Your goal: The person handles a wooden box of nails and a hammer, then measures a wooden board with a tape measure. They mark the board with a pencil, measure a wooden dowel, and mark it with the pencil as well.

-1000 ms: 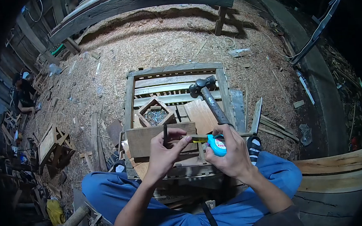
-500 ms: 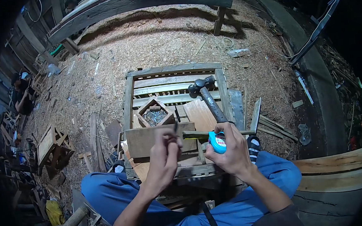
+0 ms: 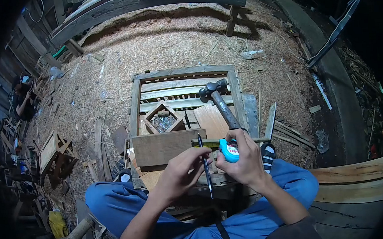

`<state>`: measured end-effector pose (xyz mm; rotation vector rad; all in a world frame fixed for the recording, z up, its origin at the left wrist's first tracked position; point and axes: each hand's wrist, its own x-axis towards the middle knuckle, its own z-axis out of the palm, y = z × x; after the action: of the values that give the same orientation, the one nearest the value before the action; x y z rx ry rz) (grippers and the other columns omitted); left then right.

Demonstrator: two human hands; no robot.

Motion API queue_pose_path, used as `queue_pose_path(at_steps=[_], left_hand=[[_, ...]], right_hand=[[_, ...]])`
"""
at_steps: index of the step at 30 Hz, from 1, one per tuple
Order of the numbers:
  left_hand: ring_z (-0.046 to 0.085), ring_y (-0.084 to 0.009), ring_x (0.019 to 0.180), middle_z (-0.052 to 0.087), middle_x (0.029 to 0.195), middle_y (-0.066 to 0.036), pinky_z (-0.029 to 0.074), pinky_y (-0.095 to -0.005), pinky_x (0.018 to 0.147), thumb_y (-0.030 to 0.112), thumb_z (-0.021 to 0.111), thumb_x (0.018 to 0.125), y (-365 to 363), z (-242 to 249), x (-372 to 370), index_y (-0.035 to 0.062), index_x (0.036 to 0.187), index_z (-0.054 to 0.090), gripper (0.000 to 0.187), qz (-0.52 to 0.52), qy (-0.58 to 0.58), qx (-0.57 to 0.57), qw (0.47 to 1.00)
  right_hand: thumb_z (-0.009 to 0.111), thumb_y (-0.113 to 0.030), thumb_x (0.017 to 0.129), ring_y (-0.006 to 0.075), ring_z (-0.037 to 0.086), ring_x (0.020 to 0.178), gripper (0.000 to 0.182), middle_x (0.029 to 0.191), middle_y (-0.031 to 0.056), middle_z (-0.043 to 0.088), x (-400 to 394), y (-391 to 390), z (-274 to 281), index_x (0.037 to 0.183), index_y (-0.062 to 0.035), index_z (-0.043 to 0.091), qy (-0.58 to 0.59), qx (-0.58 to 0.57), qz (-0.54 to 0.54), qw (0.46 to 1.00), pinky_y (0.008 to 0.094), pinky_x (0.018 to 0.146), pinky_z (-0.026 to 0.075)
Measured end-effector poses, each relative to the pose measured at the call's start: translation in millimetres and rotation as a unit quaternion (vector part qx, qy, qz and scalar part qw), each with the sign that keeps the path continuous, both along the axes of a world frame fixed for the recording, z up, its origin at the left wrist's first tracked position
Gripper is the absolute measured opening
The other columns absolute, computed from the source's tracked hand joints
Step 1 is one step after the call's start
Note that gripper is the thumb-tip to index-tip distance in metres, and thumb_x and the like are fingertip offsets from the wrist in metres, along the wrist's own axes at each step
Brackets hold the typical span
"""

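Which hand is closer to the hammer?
The right hand. It holds the tape measure just this side of the handle end of the hammer. The left hand, with the pen, is farther left.

In front of me I count one hammer (image 3: 224, 108), one nail box (image 3: 161, 119) and one blue tape measure (image 3: 229, 150) — plus one pen (image 3: 207, 175), at frame centre — and one yellow bag (image 3: 58, 224), lower left.
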<state>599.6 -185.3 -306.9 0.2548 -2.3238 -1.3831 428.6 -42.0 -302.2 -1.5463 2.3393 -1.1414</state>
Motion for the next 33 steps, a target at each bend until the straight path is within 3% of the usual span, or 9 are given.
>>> queue_pose_path(at_steps=[2, 3, 5, 6, 9, 11, 14, 31, 33], left_hand=[[0.068, -0.0293, 0.087, 0.07, 0.107, -0.012, 0.057, -0.0398, 0.075, -0.001, 0.075, 0.089, 1, -2, 0, 0.0085, 0.14, 0.066, 0.053, 0.025, 0.013, -0.104, 0.994], [0.068, -0.0293, 0.087, 0.07, 0.107, -0.012, 0.057, -0.0398, 0.075, -0.001, 0.075, 0.089, 0, 0, 0, 0.0085, 0.14, 0.066, 0.053, 0.025, 0.012, -0.104, 0.994], [0.065, -0.0261, 0.084, 0.069, 0.106, -0.011, 0.055, -0.0378, 0.072, 0.0, 0.075, 0.089, -5, 3, -1, 0.0138, 0.137, 0.072, 0.05, 0.079, 0.046, -0.24, 0.966], [0.063, -0.0243, 0.082, 0.07, 0.108, -0.009, 0.055, -0.0357, 0.072, 0.0, 0.076, 0.087, -2, -1, -2, 0.0173, 0.132, 0.076, 0.049, 0.115, 0.061, -0.179, 0.975], [0.062, -0.0243, 0.082, 0.071, 0.112, -0.009, 0.055, -0.0355, 0.073, -0.002, 0.077, 0.085, -5, 0, -5, 0.0168, 0.134, 0.075, 0.052, 0.143, 0.113, -0.21, 0.961], [0.068, -0.0262, 0.09, 0.073, 0.118, -0.011, 0.057, -0.0354, 0.079, -0.002, 0.077, 0.085, -6, -1, -3, 0.0106, 0.131, 0.075, 0.047, 0.12, 0.1, -0.174, 0.972], [0.072, -0.0307, 0.113, 0.076, 0.12, -0.014, 0.058, -0.0415, 0.094, 0.004, 0.076, 0.085, -7, -2, -5, -0.0015, 0.119, 0.074, 0.035, 0.093, 0.124, -0.258, 0.954], [0.073, -0.0323, 0.116, 0.074, 0.123, -0.018, 0.057, -0.0448, 0.099, 0.005, 0.07, 0.088, 0, -13, -10, -0.004, 0.119, 0.07, 0.032, 0.033, 0.142, -0.233, 0.962], [0.076, -0.0338, 0.106, 0.077, 0.114, -0.018, 0.06, -0.0434, 0.093, -0.001, 0.074, 0.086, 1, -11, -13, -0.0043, 0.11, 0.072, 0.024, 0.051, 0.155, -0.221, 0.961]], right_hand=[[0.081, -0.02, 0.078, 0.0379, 0.069, 0.088, 0.047, 0.097, 0.0178, 0.064, 0, 0, 0, 0.114, -0.0026, 0.055, 0.006, -0.004, 0.001, 1.0, 0.0467, 0.08, 0.056], [0.081, -0.02, 0.078, 0.0378, 0.069, 0.089, 0.047, 0.097, 0.0178, 0.064, 0, 0, 1, 0.114, -0.0026, 0.056, 0.007, -0.005, 0.001, 1.0, 0.0466, 0.08, 0.056], [0.081, -0.02, 0.078, 0.0377, 0.069, 0.089, 0.047, 0.097, 0.0178, 0.064, 1, 0, 2, 0.114, -0.0027, 0.056, 0.008, -0.007, 0.001, 1.0, 0.0465, 0.08, 0.056], [0.082, -0.02, 0.078, 0.0377, 0.069, 0.089, 0.047, 0.097, 0.0177, 0.064, 1, 0, 1, 0.114, -0.0026, 0.056, 0.004, -0.005, -0.001, 1.0, 0.0465, 0.08, 0.056], [0.082, -0.02, 0.078, 0.0378, 0.069, 0.089, 0.047, 0.097, 0.0176, 0.063, 0, 1, 0, 0.113, -0.0024, 0.056, 0.008, -0.01, 0.001, 1.0, 0.0466, 0.08, 0.056], [0.082, -0.02, 0.078, 0.0379, 0.068, 0.088, 0.047, 0.096, 0.0176, 0.063, -1, 1, -1, 0.113, -0.0023, 0.056, 0.017, -0.016, 0.003, 1.0, 0.0468, 0.079, 0.056], [0.082, -0.02, 0.078, 0.0376, 0.068, 0.087, 0.046, 0.096, 0.0178, 0.063, -2, 0, -2, 0.112, -0.0021, 0.056, 0.041, -0.031, 0.011, 0.999, 0.0469, 0.078, 0.055], [0.086, -0.021, 0.076, 0.0364, 0.065, 0.083, 0.048, 0.093, 0.015, 0.062, -1, -2, -6, 0.11, -0.0037, 0.057, 0.129, -0.058, 0.039, 0.989, 0.0456, 0.072, 0.055], [0.086, -0.021, 0.076, 0.0366, 0.065, 0.083, 0.049, 0.093, 0.0151, 0.063, -1, -2, -7, 0.111, -0.0035, 0.057, 0.133, -0.061, 0.043, 0.988, 0.0455, 0.072, 0.055]])
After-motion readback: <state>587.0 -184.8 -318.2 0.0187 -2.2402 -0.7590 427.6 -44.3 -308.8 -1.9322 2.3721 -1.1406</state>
